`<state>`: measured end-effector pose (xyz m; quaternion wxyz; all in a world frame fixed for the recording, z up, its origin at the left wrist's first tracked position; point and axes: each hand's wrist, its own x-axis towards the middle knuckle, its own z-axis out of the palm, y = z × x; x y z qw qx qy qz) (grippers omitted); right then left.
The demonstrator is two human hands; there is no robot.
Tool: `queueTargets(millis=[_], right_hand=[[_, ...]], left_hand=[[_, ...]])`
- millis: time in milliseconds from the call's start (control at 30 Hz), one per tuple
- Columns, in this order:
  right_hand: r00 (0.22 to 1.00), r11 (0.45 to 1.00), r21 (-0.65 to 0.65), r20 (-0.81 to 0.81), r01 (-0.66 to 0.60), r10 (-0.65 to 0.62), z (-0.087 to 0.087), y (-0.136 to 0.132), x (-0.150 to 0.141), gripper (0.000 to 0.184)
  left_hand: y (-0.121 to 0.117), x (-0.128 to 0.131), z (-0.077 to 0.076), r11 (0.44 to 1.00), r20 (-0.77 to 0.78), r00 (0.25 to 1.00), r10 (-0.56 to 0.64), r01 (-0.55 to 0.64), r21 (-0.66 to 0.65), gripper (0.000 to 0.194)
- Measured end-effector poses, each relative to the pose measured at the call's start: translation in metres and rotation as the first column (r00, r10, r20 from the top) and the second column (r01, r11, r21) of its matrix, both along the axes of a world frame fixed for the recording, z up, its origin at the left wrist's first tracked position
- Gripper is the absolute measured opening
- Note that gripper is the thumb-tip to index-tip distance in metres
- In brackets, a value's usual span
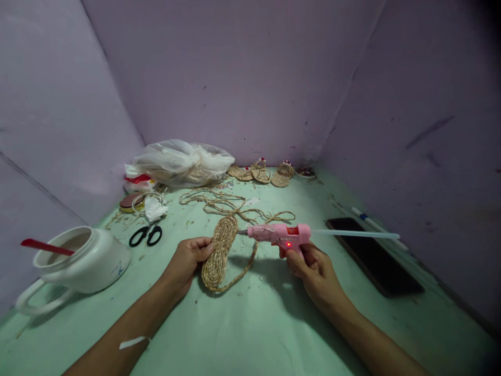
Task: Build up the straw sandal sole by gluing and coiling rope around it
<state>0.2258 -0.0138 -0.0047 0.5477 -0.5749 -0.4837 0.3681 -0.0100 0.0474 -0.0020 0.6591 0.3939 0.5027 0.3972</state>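
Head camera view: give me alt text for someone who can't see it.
A person's right hand holds a pink plastic glue gun, its nozzle pointed at the edge of a flat oval coil of tan cord held in the left hand. Behind, on a pale green table, are a translucent white plastic bag and small woven tan sandals.

Left side of bench [238, 334]: pot [104, 261], stick [47, 245] in its mouth; scissors [154, 236] to its right. Rear, before the back wall [235, 78]: bag [183, 162], sandals [260, 173] to its right. Centre: rope coil [219, 256], loose cord [219, 201] behind, glue gun [270, 233] to the right. Right side: phone [376, 261]; pen [370, 222] between phone and right wall [422, 172].
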Motion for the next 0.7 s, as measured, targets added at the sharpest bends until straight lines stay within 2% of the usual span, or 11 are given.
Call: queueTargets(millis=[267, 400, 467, 567, 700], right_hand=[[0.998, 1.0, 0.006, -0.061, 0.012, -0.011, 0.0, 0.0, -0.001, 0.048], [0.997, 0.998, -0.058, -0.076, -0.003, -0.001, 0.006, 0.007, 0.007, 0.048], [0.995, 0.994, -0.103, -0.08, 0.046, -0.055, 0.011, 0.019, 0.016, 0.047], [0.986, 0.977, -0.148, -0.045, 0.154, -0.162, 0.017, 0.051, 0.033, 0.045], [0.978, 0.965, -0.164, 0.076, 0.206, -0.196, 0.017, 0.102, 0.055, 0.04]], left_hand=[[0.0, -0.001, 0.0, 0.999, -0.02, 0.999, -0.049, 0.048, -0.015, 0.033], [-0.001, -0.001, 0.006, 0.999, -0.039, 0.999, -0.036, 0.035, -0.04, 0.029], [-0.002, -0.001, 0.009, 0.998, -0.047, 0.999, -0.026, 0.023, -0.065, 0.028], [-0.005, -0.002, 0.011, 0.996, -0.056, 0.998, -0.025, 0.02, -0.092, 0.026], [-0.006, -0.005, 0.01, 0.996, -0.076, 0.997, -0.029, 0.022, -0.085, 0.023]])
